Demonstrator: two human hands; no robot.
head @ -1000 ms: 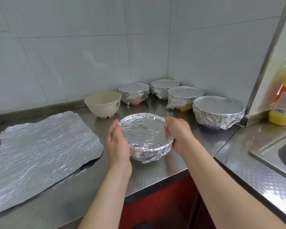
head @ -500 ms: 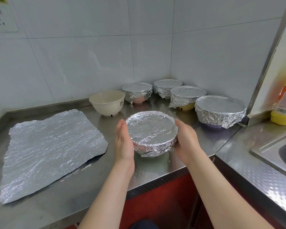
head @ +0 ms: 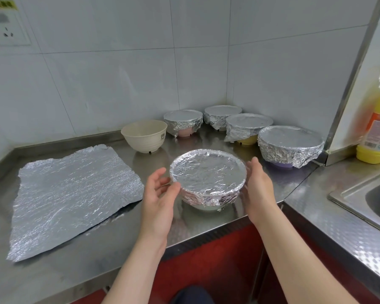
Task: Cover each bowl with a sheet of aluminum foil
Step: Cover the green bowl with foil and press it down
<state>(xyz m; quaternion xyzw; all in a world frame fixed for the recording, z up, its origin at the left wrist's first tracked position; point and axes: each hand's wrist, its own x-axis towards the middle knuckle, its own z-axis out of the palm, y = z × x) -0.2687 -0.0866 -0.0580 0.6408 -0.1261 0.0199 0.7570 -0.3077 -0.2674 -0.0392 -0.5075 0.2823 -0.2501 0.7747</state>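
Foil-wrapped white round bowl [head: 207,174] near front edge of steel counter [head: 119,238]. Left hand [head: 158,194], right hand [head: 258,187] flanking sides, fingers loose, gripping nothing. Likely light, with thin crumple-prone skin; best cupped low on walls.

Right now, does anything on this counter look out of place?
Nothing spilled or broken. The cream bowl alone is uncovered, and the foil on the yellow bowl hangs loose in a flap down its left side; the spare foil sheet has ragged edges.

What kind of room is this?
Most likely a kitchen. There is a long steel counter against tiled walls, a metal sink set into it on the right, and a yellow bottle beside the sink that looks like dish soap.
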